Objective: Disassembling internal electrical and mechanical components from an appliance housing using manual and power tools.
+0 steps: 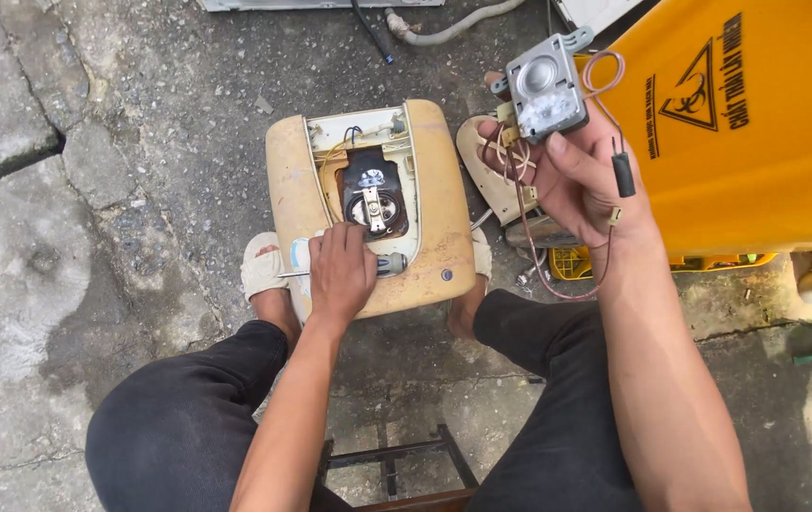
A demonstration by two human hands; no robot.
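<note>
Sitting low over a concrete floor (pixel 93 190), the person keeps a cream plastic housing (pixel 444 209) between the two feet. Its top is opened up, showing a dark round part (pixel 373 194) with metal in its middle and thin wires running to it.

The left hand (pixel 341 275) rests on the near edge of the housing, its grip closed around a screwdriver (pixel 389 264); the metal shaft sticks out to the left, over the sandal (pixel 262 268).

The right hand (pixel 572 175) is raised well above and to the right of the housing. Its grip holds a small grey motor (pixel 545 87) with a flat metal face, pinched between thumb and fingers. Brown wires (pixel 605 71) loop from the motor, and a small black part (pixel 624 173) hangs on one of them beside the thumb.

A big yellow bin (pixel 766 161) with a black warning triangle fills the upper right, close behind the right hand. Between bin and housing lie a detached cream cover (pixel 483 171) and a small yellow crate (pixel 572 264), partly hidden by the forearm. A pale hose (pixel 444 30) and a dark cable (pixel 373 33) lie at the top edge. A dark metal stool frame (pixel 396 455) shows between the knees.
</note>
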